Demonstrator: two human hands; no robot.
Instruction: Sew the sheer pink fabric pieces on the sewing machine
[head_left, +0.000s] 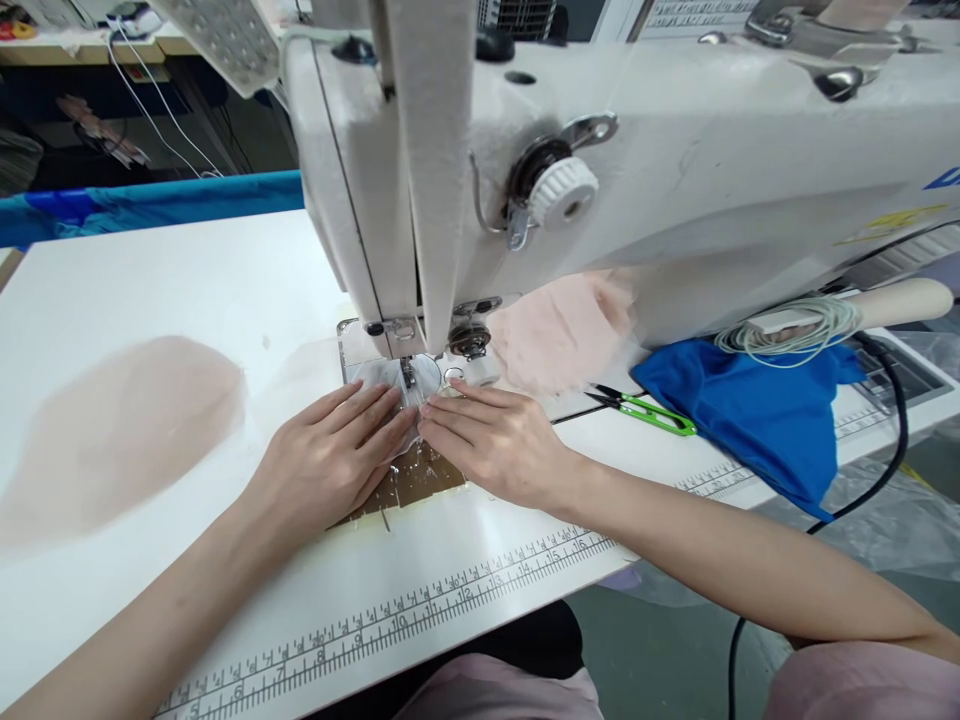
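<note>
My left hand (337,450) lies flat on the sewing machine bed, its fingers stretched toward the presser foot (407,372). Opposite it, my right hand (502,440) rests with straight fingers, its fingertips close to those of the left. Under the fingertips is a thin whitish sheer fabric (375,378), mostly hidden by my hands. Neither hand visibly pinches it. Between my wrists shows a brown patch (427,475) with a yellowish edge and scattered bits of thread. The sewing machine (360,190) rises just beyond my fingers.
Pale pink sheer fabric pieces lie left (142,430) and under the machine arm (559,330). Green thread snips (652,412), a blue cloth (750,410) and a coil of pale cord (787,330) are at right. A printed ruler (397,620) runs along the table's front edge.
</note>
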